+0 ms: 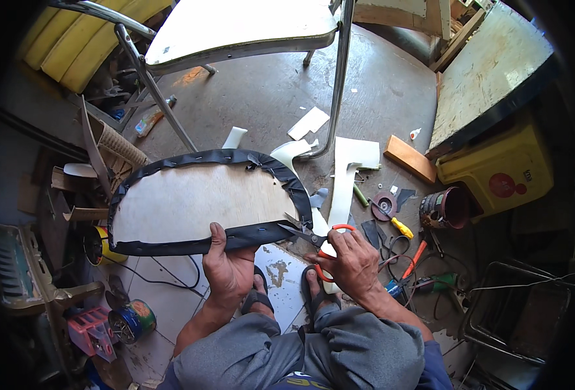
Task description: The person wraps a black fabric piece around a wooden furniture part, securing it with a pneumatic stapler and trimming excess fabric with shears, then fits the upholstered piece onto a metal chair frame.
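My left hand (230,268) grips the near edge of a chair panel (203,201), its thumb on top of the rim. The panel is bare plywood with rounded corners. Black fabric (190,246) is folded over its edge all round and looks stapled down, bunched up at the far right. My right hand (352,263) is closed round the orange handles of a pair of scissors (313,239). The scissor blades are parted and lie at the panel's near right corner, by the black fabric. Whether they touch the fabric I cannot tell.
A metal-framed chair with a white seat (242,32) stands ahead. White foam offcuts (356,156), a wood block (410,159), a yellow-handled screwdriver (401,226) and a rusty can (443,208) lie to the right. A painted tin (131,322) and pink plastic box (92,330) sit left.
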{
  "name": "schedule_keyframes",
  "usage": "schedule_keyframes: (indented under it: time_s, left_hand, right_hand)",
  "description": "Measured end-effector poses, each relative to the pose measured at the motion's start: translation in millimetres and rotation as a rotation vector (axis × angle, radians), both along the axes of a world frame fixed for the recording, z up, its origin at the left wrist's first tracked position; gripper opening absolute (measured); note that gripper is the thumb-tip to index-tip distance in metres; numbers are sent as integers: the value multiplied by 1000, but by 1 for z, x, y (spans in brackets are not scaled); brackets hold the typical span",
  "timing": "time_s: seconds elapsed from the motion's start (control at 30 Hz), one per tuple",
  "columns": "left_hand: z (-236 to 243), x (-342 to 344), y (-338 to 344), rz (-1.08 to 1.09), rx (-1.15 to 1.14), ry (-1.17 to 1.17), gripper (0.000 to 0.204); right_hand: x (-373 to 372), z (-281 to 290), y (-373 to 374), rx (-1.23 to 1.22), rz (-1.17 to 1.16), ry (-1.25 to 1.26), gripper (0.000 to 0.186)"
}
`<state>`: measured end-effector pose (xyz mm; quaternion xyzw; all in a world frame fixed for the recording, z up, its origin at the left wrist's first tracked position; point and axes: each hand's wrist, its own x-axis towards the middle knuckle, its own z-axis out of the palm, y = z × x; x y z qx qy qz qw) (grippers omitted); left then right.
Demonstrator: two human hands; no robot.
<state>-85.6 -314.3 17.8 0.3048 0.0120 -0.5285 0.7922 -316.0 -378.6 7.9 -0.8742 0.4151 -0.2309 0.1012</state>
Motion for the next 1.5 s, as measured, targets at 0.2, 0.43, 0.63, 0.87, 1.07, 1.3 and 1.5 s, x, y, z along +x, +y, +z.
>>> schedule_keyframes:
  time_s: [0.2, 0.43, 0.63, 0.87, 1.07, 1.3, 1.5]
  left_hand:
    - [-3, 0, -3, -5, 0, 10, 38]
    - [-14, 12, 6, -63, -132, 38, 35]
    - [-21, 21, 9, -70, -125, 27, 48]
    - [-39, 10, 7, -465, -263, -377, 57]
    - [20, 103, -28, -310, -564, -273, 64]
    - [248, 230, -47, 89, -868, -845, 57]
    - [388, 304, -157, 401, -553, -1478, 80]
  right_hand:
    - [-1, -8, 5, 276, -9, -148, 42]
    - [-37, -35, -22, 543, -617, -404, 39]
    - [-154, -154, -14, 156, -671, 350, 48]
    - [-14, 32, -23, 1051, 204, -1109, 59]
    - [-25, 131, -79, 893, 250, -897, 37]
    - [-3, 323, -131, -143, 213, -679, 36]
    - [23, 469, -293, -535, 372, -565, 34]
